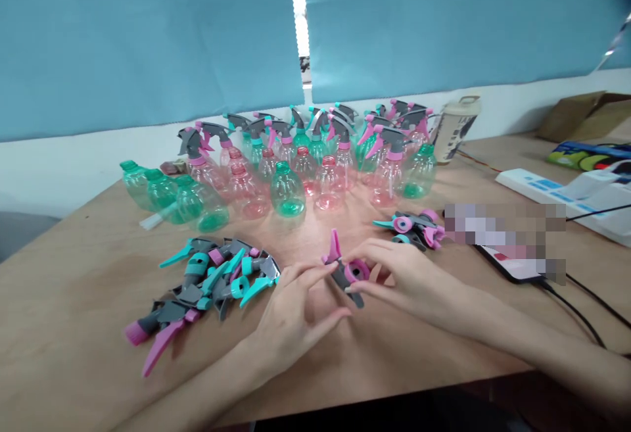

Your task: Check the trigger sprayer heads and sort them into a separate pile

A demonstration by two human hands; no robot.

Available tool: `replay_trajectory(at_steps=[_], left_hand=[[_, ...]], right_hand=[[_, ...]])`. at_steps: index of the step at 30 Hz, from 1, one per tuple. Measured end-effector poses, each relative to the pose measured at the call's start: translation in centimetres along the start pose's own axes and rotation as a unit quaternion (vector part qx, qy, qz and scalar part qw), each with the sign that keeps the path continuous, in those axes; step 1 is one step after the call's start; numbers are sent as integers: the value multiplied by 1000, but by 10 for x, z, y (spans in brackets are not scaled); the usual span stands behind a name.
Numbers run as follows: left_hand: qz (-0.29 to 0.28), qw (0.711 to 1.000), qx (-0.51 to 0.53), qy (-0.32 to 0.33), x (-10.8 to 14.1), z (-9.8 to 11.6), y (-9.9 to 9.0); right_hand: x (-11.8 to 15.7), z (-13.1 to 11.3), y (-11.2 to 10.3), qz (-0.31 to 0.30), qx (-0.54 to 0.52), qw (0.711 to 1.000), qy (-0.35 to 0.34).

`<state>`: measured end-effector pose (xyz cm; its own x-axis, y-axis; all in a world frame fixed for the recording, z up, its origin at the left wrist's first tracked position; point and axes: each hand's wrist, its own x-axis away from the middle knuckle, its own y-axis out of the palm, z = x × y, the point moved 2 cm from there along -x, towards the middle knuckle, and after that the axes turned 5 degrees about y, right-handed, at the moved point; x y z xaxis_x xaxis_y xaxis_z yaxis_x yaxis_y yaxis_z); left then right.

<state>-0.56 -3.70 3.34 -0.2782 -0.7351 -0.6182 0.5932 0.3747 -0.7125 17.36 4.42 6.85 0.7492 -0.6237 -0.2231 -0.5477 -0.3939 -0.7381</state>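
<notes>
My right hand (401,274) pinches a grey and pink spray trigger head (355,271) between thumb and fingers, just above the table's front part. Its pink collar faces up toward me and its pink trigger points away. My left hand (290,307) reaches in from the other side, fingertips against the head's nozzle end, thumb stretched apart below. A heap of loose spray heads (211,281) in grey, turquoise and pink lies left of my left hand. Beyond my right hand rests a smaller pile of spray heads (414,227).
Several green bottles (288,189) and pink bottles (246,192) stand behind, some fitted with spray heads. A phone (503,258) with a cable lies at the right, near a white power strip (547,192). A pale carton (453,129) and brown cardboard (582,113) stand farther back.
</notes>
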Motion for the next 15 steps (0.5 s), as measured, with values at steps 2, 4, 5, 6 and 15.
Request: replay_trajectory(at_steps=[2,4,5,6,15], left_hand=[[-19,999,6,-31,-1,0,-2],[-19,998,-3,-64,-2,-2,-7],[-16,997,-7,-81,-2,-4,-10],[-14,995,-8,-95,-2,-6,-12],[-27,986,-5,-163,-4,-19,-19]], right_hand=[[2,9,-18,24,38,999,17],[4,17,-40,63,89,994,18],[5,22,-52,92,116,989,10],[6,27,-63,115,149,982,7],[7,69,-68,70,333,940,31]])
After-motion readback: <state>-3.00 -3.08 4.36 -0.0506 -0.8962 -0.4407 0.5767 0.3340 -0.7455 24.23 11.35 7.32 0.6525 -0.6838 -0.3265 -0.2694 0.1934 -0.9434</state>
